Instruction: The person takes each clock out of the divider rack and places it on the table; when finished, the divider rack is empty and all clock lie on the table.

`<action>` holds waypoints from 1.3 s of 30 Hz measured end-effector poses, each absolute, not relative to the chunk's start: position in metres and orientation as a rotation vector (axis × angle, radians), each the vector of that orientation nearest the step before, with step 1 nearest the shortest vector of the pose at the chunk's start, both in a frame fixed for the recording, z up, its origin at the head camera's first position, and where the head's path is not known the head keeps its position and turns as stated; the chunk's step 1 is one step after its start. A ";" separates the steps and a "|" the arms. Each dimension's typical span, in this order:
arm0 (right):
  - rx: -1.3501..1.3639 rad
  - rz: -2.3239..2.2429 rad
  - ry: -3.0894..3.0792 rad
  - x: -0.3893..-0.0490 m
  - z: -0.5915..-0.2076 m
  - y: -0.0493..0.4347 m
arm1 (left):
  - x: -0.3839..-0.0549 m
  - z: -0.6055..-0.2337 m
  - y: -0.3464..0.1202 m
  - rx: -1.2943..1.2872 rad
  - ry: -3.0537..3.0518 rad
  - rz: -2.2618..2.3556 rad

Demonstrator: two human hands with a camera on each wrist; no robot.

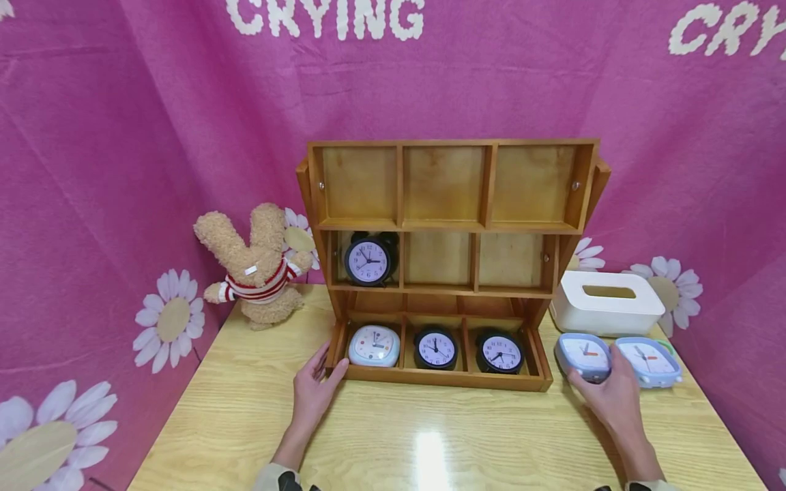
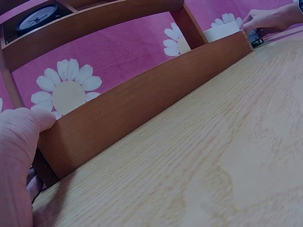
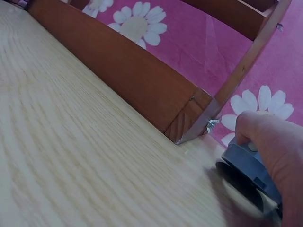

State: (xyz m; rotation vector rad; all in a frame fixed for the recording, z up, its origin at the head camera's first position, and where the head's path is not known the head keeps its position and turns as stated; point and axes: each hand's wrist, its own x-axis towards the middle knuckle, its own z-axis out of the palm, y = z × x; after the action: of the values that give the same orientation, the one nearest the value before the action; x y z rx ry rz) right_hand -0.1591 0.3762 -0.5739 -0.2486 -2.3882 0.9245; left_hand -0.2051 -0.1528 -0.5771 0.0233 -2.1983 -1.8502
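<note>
My left hand (image 1: 311, 390) grips the lower left front corner of a tiered wooden shelf (image 1: 442, 379); in the left wrist view its thumb lies at the top of the front board. At the right, my right hand (image 1: 616, 402) holds a light blue alarm clock (image 1: 580, 354) by its sides, face up. Tilted over the tabletop, that clock's blue casing (image 3: 251, 166) shows under the fingers in the right wrist view. A second blue alarm clock (image 1: 648, 361) lies right beside it. In the bottom tier sit a pale blue clock (image 1: 374, 346) and two black clocks (image 1: 436, 348).
Another black alarm clock (image 1: 368, 260) stands in the middle tier's left compartment. Behind the blue clocks is a white tissue box (image 1: 608, 314). A plush rabbit (image 1: 260, 273) in a striped sweater sits at the back left of the wooden table (image 1: 368, 436), before a pink curtain (image 1: 491, 75).
</note>
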 end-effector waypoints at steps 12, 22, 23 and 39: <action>-0.567 0.751 -2.469 -0.153 -0.543 0.363 | -0.213 -0.573 -0.150 0.009 -2.192 -1.845; -0.382 0.938 -2.209 -0.152 -0.508 0.326 | -0.215 -0.574 -0.150 0.012 -2.186 -1.828; -0.359 0.953 -2.191 -0.152 -0.505 0.320 | -0.215 -0.574 -0.150 0.018 -2.191 -1.825; 0.256 1.200 -2.133 -0.168 -0.458 0.206 | -0.190 -0.547 -0.144 0.039 -2.205 -1.817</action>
State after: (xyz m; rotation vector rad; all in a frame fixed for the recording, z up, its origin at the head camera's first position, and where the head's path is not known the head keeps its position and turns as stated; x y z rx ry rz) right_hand -0.1684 0.2062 -0.4585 0.2563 -2.1331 1.2000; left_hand -0.1899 -0.1442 -0.5473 0.0395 -2.2046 -1.8174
